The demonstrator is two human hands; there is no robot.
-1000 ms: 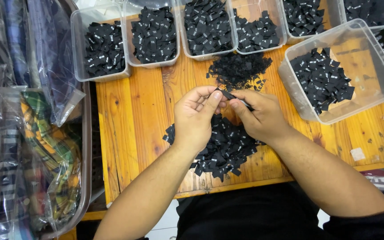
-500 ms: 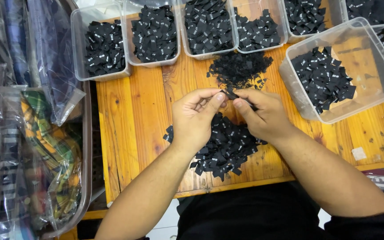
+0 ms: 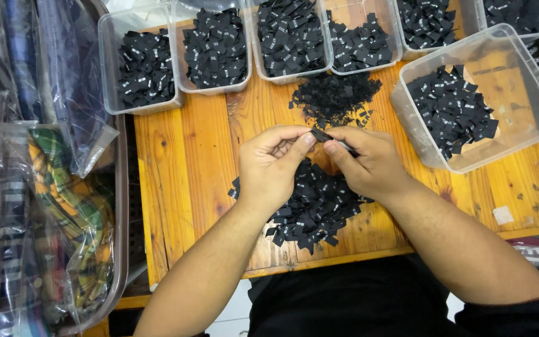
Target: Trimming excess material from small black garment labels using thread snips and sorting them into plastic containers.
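Note:
My left hand [image 3: 276, 167] and my right hand [image 3: 368, 163] meet above the middle of a wooden table [image 3: 194, 156]. Both pinch a small stack of black fabric labels [image 3: 325, 137] between thumbs and fingertips. Under my hands lies a loose pile of black labels [image 3: 313, 212] with small white marks. A second, smaller pile of black labels [image 3: 335, 97] lies just beyond my fingers.
A row of clear plastic tubs [image 3: 141, 68] holding sorted black labels lines the table's far edge. A larger clear tub [image 3: 519, 93] with more labels sits tilted at the right. Plastic-wrapped folded fabrics [image 3: 57, 206] fill a bin at the left.
My hands have stayed in the same place; the fingers have shifted slightly on the small stack of labels.

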